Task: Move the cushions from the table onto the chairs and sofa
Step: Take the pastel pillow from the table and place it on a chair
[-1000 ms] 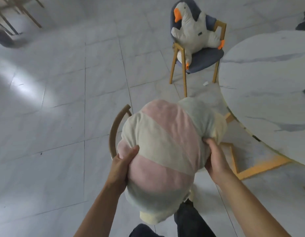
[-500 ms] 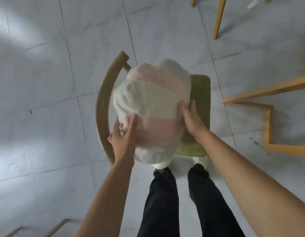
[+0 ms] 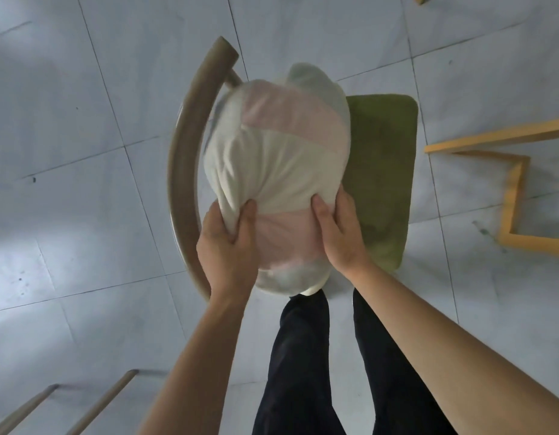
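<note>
Cushion (image 3: 278, 171): round and soft, banded in pink, cream and pale green, held over a chair (image 3: 184, 171) seen from directly above. Covers most of the left and middle of the green seat pad (image 3: 381, 183); contact with the pad cannot be told from this angle. Upper left edge close against the curved wooden backrest.

Left hand (image 3: 225, 246): clamped on the near left edge of the cushion, thumb pressed into the cream band, fabric bunched under the grip.

Right hand (image 3: 337, 233): clamped on the near right edge, thumb on top, remaining fingers wrapped around the side and mostly hidden.

Legs in dark trousers (image 3: 303, 365) directly below the cushion, standing at the near side of the chair.

Grey tiled floor (image 3: 83, 215) all round. Yellow wooden frame (image 3: 510, 196) to the right of the chair, apart from it. Two wooden legs (image 3: 99, 403) at lower left.
</note>
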`<state>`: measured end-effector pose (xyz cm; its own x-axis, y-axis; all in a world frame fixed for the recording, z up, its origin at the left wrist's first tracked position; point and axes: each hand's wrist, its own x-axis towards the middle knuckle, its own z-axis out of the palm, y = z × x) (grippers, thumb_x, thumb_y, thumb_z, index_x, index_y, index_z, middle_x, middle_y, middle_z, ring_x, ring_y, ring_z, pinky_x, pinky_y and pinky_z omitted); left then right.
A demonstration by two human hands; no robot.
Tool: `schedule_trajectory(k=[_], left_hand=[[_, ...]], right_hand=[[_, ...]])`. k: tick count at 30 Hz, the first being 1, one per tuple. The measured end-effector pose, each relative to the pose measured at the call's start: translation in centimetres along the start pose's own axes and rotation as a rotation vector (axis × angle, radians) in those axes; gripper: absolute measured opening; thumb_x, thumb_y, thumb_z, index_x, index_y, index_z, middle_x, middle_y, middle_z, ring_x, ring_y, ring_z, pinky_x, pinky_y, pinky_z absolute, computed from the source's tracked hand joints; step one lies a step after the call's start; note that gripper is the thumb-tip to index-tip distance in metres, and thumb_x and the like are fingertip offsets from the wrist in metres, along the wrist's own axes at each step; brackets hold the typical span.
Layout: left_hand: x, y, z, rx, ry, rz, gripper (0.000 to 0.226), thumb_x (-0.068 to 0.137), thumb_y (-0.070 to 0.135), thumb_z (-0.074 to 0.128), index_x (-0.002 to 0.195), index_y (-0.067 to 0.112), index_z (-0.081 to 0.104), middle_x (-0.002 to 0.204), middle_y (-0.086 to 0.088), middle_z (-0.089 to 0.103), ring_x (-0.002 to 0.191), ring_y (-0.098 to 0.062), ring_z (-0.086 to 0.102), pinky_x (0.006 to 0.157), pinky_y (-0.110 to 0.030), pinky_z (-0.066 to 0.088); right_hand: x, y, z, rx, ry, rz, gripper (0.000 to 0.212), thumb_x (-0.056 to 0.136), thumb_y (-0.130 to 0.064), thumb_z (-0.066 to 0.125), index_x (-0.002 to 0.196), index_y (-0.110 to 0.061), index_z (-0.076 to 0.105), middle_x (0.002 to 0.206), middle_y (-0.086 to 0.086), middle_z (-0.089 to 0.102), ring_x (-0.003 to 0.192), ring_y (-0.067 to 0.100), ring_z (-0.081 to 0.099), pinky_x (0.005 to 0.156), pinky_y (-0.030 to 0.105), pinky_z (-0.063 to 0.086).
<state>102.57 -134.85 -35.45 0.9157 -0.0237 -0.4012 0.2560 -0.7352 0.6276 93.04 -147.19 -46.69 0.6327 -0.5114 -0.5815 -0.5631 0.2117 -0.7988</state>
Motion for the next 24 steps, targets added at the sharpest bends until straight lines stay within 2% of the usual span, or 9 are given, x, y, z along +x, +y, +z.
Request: schedule_trajectory(k=[2, 5, 7, 9, 11, 13, 16, 20, 24], left_hand=[[-0.3, -0.6, -0.3, 0.043, 0.043, -0.005, 0.027, 0.095, 0.042, 0.067, 0.106, 0.018, 0.064, 0.093, 0.007, 0.064, 0.089, -0.018, 0.062, 0.086, -0.043, 0.053], [0.0, -1.1, -0.8, 0.198, 0.024, -0.084, 0.063, 0.089, 0.039, 0.073, 0.144, 0.021, 0.048, 0.129, 0.001, 0.055, 0.111, -0.024, 0.059, 0.097, -0.038, 0.047], [0.3, -0.5, -1.2, 0.252, 0.122, 0.078, 0.064, 0.089, 0.029, 0.074, 0.146, 0.017, 0.047, 0.139, -0.007, 0.050, 0.120, -0.030, 0.056, 0.093, -0.027, 0.040], [1.1, 0.4, -1.1, 0.387, 0.231, 0.428, 0.054, 0.094, 0.023, 0.071, 0.144, 0.010, 0.054, 0.146, -0.020, 0.048, 0.130, -0.036, 0.049, 0.102, -0.023, 0.033], [2.7, 1.2, -0.3, 0.538, 0.196, 0.693, 0.049, 0.101, 0.025, 0.062, 0.146, 0.010, 0.054, 0.156, -0.026, 0.040, 0.143, -0.043, 0.040, 0.118, -0.040, 0.028], [4.7, 1.4, 0.9, 0.699, 0.072, 0.729, 0.052, 0.106, 0.034, 0.051, 0.155, 0.020, 0.043, 0.166, -0.023, 0.025, 0.154, -0.042, 0.022, 0.123, -0.056, 0.017], [7.0, 0.4, 1.9, 0.808, -0.030, 0.650, 0.057, 0.109, 0.043, 0.038, 0.162, 0.026, 0.026, 0.171, -0.014, 0.014, 0.158, -0.034, 0.009, 0.123, -0.062, 0.001], [7.3, -1.2, 1.6, 0.854, 0.018, 0.702, 0.056, 0.110, 0.039, 0.035, 0.162, 0.020, 0.025, 0.170, -0.015, 0.020, 0.158, -0.032, 0.016, 0.125, -0.053, -0.004], [7.8, -2.6, 0.9, 0.908, 0.029, 0.775, 0.051, 0.112, 0.030, 0.035, 0.160, 0.014, 0.030, 0.167, -0.018, 0.026, 0.157, -0.036, 0.019, 0.127, -0.049, -0.003]], right_hand=[[0.4, -0.3, 0.9, -0.023, -0.037, -0.001, 0.074, 0.095, -0.072, 0.045, 0.153, -0.027, 0.040, 0.151, 0.002, 0.050, 0.142, 0.016, 0.046, 0.119, 0.048, 0.037], [1.8, -0.6, 1.9, -0.141, -0.182, 0.070, 0.085, 0.094, -0.076, 0.039, 0.162, -0.030, 0.020, 0.164, 0.001, 0.032, 0.152, 0.018, 0.031, 0.124, 0.045, 0.026], [2.6, -0.6, 1.4, -0.194, -0.234, 0.092, 0.082, 0.093, -0.074, 0.041, 0.162, -0.038, 0.014, 0.163, 0.001, 0.029, 0.151, 0.018, 0.030, 0.122, 0.044, 0.028], [2.8, -0.7, 0.0, -0.223, -0.234, 0.071, 0.082, 0.090, -0.079, 0.039, 0.160, -0.041, 0.018, 0.160, -0.001, 0.035, 0.147, 0.014, 0.033, 0.120, 0.043, 0.031], [3.0, -0.8, -1.4, -0.257, -0.128, 0.026, 0.084, 0.091, -0.080, 0.030, 0.161, -0.035, 0.021, 0.164, -0.003, 0.032, 0.150, 0.010, 0.027, 0.123, 0.039, 0.026], [3.2, -1.5, -2.1, -0.272, 0.046, -0.026, 0.083, 0.096, -0.075, 0.023, 0.163, -0.028, 0.017, 0.171, -0.002, 0.018, 0.156, 0.010, 0.013, 0.123, 0.032, 0.015], [4.9, -4.2, -1.5, -0.262, 0.145, -0.115, 0.077, 0.101, -0.064, 0.024, 0.164, -0.024, 0.004, 0.173, 0.006, -0.003, 0.159, 0.018, -0.002, 0.121, 0.032, 0.003], [10.1, -7.1, 1.7, -0.386, 0.045, -0.287, 0.080, 0.100, -0.062, 0.026, 0.165, -0.020, 0.005, 0.172, 0.013, -0.009, 0.159, 0.029, -0.007, 0.129, 0.048, 0.000], [14.2, -5.5, 2.1, -0.534, -0.058, -0.298, 0.079, 0.097, -0.067, 0.020, 0.164, -0.026, 0.012, 0.173, 0.010, 0.001, 0.160, 0.024, -0.003, 0.128, 0.049, 0.003]])
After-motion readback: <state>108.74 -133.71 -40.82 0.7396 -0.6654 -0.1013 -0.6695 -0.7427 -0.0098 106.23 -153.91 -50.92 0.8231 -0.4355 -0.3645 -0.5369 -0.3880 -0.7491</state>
